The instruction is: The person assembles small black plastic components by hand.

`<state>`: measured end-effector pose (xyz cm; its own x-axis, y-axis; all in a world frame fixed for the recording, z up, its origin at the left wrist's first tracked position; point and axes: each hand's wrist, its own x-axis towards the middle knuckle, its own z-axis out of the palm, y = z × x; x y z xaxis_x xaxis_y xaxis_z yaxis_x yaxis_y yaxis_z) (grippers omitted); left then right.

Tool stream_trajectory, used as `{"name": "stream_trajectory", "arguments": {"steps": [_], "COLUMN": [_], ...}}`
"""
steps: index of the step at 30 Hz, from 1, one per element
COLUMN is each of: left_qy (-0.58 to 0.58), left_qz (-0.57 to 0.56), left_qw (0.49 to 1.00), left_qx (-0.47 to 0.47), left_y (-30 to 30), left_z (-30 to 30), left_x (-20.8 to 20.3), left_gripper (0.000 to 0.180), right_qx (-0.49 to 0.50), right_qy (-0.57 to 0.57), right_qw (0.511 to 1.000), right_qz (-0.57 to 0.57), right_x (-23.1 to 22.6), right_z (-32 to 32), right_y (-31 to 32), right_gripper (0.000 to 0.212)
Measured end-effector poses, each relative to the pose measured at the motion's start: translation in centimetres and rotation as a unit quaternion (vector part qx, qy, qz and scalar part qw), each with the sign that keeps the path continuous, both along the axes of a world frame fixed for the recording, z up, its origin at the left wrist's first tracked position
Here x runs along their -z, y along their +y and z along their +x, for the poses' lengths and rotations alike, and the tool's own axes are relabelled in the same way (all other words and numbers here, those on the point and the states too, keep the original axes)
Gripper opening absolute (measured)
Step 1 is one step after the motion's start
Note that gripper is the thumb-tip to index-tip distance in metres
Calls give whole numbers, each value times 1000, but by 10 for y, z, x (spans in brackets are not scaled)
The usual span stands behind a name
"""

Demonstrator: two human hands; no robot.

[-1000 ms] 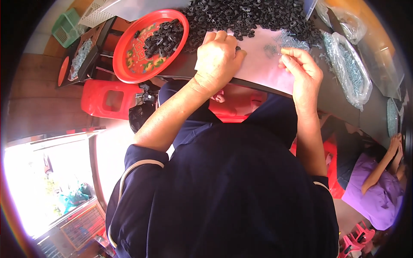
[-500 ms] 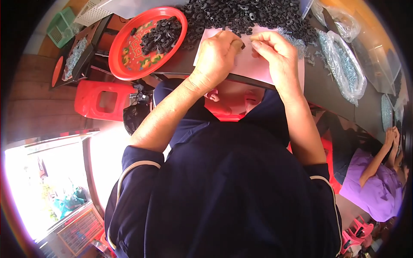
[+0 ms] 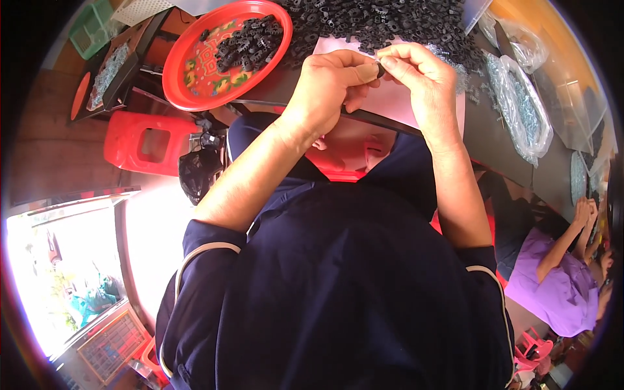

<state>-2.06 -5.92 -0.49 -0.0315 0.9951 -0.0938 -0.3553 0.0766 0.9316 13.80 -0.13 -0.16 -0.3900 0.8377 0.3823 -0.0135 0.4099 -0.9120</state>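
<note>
My left hand (image 3: 331, 81) is closed, thumb against the fingers, on a small black plastic part (image 3: 381, 70). Its fingertips almost meet those of my right hand (image 3: 424, 81), which pinches at the same spot; whatever it holds is too small to make out. Both hands are above a pale pink sheet (image 3: 406, 107) at the table's near edge. Just beyond them spreads a heap of black plastic parts (image 3: 383, 19). More such parts (image 3: 250, 45) lie in a round red patterned tray (image 3: 170, 71) on the left.
Small pale-blue pieces (image 3: 448, 58) lie right of my hand, with a clear plastic bag (image 3: 523, 107) of them farther right. A red stool (image 3: 120, 140) stands at left. Another person in purple (image 3: 552, 279) works at the far right.
My hands have come together, and their fingertips now nearly touch at the black part. My left hand has turned and moved slightly right. The view has shifted a little.
</note>
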Motion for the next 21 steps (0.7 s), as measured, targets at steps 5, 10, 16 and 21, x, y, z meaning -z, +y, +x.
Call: {"name": "stream_trajectory", "arguments": {"steps": [5,10,16,21], "left_qy": [-75,-80,-65,-77], "left_qz": [-37,-36,-29,-28], "left_qw": [996,996,997,996], "left_qx": [16,20,21,45], "left_y": [-2,-1,-4,-4], "left_z": [-5,-9,-12,-18], "left_x": [-3,-2,-3,0], "left_gripper": [20,19,19,18], "right_qx": [6,-4,-42,-64], "right_qy": [5,-37,-86,-97], "right_qw": [999,999,995,993], "right_qz": [-53,-8,25,13], "right_x": [-12,-10,-20,-24], "right_z": [-2,-1,1,-1], "right_y": [-4,0,5,6], "right_gripper": [10,11,11,10]}}
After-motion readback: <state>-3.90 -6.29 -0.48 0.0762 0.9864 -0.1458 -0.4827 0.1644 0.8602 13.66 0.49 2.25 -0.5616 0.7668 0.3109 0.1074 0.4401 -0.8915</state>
